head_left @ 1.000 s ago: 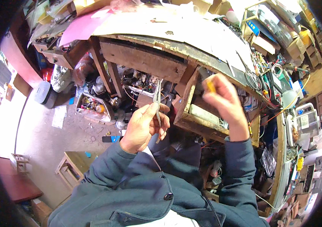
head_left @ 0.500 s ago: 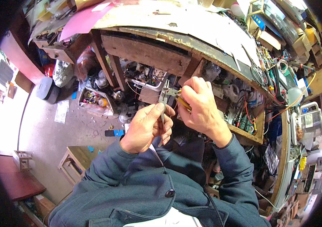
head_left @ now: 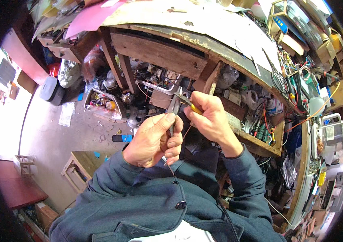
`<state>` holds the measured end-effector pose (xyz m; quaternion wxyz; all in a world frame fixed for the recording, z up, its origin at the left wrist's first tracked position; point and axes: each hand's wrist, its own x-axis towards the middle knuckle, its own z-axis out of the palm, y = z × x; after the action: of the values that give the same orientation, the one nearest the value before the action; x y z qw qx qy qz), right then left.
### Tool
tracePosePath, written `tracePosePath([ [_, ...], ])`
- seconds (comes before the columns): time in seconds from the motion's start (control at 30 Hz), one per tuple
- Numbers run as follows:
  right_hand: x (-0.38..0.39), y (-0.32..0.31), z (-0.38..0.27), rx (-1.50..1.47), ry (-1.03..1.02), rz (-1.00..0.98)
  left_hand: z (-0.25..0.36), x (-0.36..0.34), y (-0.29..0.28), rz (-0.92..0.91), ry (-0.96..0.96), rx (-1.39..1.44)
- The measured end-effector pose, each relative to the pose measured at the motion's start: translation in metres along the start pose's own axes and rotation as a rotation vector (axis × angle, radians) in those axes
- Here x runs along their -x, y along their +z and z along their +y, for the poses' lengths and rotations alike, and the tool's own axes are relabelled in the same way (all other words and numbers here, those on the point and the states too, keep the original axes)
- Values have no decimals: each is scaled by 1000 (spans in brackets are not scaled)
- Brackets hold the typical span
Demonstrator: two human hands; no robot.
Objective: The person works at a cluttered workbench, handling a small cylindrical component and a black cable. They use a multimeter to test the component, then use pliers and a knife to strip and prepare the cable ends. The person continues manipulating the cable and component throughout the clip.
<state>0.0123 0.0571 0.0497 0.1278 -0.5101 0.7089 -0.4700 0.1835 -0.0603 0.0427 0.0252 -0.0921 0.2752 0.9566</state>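
In front of my chest, my left hand (head_left: 149,139) is closed round a slim grey metal piece (head_left: 174,107) that tapers upward; its exact kind I cannot make out. My right hand (head_left: 211,117) grips yellow-handled pliers (head_left: 195,109). Their dark jaws meet the metal piece near its upper end, and whether they bite on it is too small to tell. Below the fingers of my left hand, a thin wire-like strand (head_left: 169,167) hangs toward my coat.
A worn wooden workbench (head_left: 159,52) stands ahead, its lower shelves crammed with parts. Cables and tools crowd its right end. On the floor at left are a bin of parts (head_left: 119,111), a grey container (head_left: 50,92) and a small wooden stool (head_left: 84,161).
My right hand has shifted slightly down, with the pliers turned so their jaws lie across the metal piece. My left hand has moved slightly left and down, still holding that piece.
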Motion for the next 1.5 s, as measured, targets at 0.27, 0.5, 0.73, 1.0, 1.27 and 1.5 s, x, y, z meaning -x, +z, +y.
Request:
tracePosePath([
  [0.27,-21,15,6,-1086,520,-90,5,8,-6,-28,-27,60],
  [0.5,-27,33,10,-696,359,-155,2,23,-24,121,74,109],
  [0.73,-25,58,9,-563,311,-186,-1,33,-38,48,96,145],
  [1.0,-20,65,21,-611,269,-39,5,30,-32,59,53,66],
  [1.27,-14,66,21,-806,316,-70,1,29,-41,-65,-19,144],
  [1.5,-13,73,17,-693,259,34,-1,31,-42,-5,-29,60],
])
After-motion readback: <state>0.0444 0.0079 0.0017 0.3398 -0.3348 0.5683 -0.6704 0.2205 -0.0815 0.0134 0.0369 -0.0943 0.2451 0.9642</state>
